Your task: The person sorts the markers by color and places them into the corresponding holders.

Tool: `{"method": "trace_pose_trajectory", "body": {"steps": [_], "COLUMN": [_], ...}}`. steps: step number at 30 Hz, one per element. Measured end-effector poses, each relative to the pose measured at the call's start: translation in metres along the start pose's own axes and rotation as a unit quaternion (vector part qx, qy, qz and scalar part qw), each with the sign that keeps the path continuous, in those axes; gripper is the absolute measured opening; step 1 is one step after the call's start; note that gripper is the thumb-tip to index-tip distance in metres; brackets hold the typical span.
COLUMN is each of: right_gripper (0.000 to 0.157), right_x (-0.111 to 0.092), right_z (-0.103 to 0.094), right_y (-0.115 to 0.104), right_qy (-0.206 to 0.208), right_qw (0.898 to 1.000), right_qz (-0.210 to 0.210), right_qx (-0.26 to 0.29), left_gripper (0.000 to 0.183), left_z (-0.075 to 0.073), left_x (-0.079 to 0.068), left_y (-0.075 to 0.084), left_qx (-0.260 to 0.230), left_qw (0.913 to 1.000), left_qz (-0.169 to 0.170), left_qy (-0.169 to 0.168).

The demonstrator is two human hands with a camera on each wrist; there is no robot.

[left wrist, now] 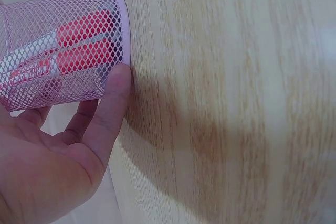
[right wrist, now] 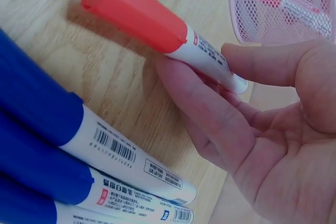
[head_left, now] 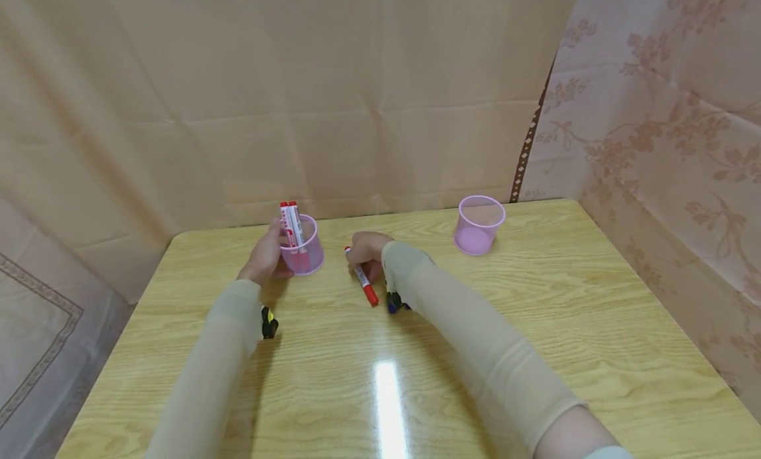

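My left hand (head_left: 265, 255) holds a pink mesh pen cup (head_left: 310, 263) by its left side. Two red markers (head_left: 292, 224) stand in this cup, caps down, their red caps showing through the mesh in the left wrist view. One fingertip (left wrist: 118, 78) lies at the cup's base, close to the table. To the right of the cup, my right hand (head_left: 370, 249) pinches another red-capped marker (head_left: 365, 285) between thumb and fingers, its cap slanting toward the near edge. Several blue-capped markers (right wrist: 118, 142) lie side by side beside this hand in the right wrist view.
A second pink mesh cup (head_left: 473, 240) stands near the back right of the wooden table (head_left: 571, 300), with no markers visible in it. A beige curtain (head_left: 333, 102) hangs behind the table, and a floral cloth (head_left: 672, 129) hangs at the right.
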State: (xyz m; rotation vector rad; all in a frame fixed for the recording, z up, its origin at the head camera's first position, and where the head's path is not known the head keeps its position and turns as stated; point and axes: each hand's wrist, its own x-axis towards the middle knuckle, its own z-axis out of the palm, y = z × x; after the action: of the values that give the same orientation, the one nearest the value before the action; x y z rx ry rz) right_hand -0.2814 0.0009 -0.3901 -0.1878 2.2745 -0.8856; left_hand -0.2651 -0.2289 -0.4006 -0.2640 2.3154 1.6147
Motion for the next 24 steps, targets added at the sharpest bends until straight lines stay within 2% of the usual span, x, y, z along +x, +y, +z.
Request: {"method": "trace_pose_trajectory", "body": {"steps": [4,9,19,24], "right_gripper": [0.015,0.005,0.010,0.006], "right_x": [-0.002,-0.004,-0.005,-0.006], "right_z": [-0.002,-0.008,-0.024,-0.031], "right_y": [-0.001,-0.005,-0.024,-0.037], "right_qy": [-0.008,-0.014,-0.040,-0.030], "right_qw": [1.000,1.000,0.999,0.998], "right_qz": [0.005,0.004,-0.008,-0.028], "right_qx": [0.004,-0.015,0.020,0.038], "left_gripper": [0.092,0.090,0.091,0.091], "left_z": [0.001,0.001,0.000,0.000], "left_x": [0.000,0.000,-0.002,-0.001], "left_y": [0.000,0.000,0.001,0.000], "left_qx": [0.002,0.001,0.003,0.002], "left_qw": [1.0000,1.0000,1.0000,1.0000], "left_qz": [0.002,0.003,0.007,0.005], "left_qy": [-0.002,-0.003,0.001,0.003]}}
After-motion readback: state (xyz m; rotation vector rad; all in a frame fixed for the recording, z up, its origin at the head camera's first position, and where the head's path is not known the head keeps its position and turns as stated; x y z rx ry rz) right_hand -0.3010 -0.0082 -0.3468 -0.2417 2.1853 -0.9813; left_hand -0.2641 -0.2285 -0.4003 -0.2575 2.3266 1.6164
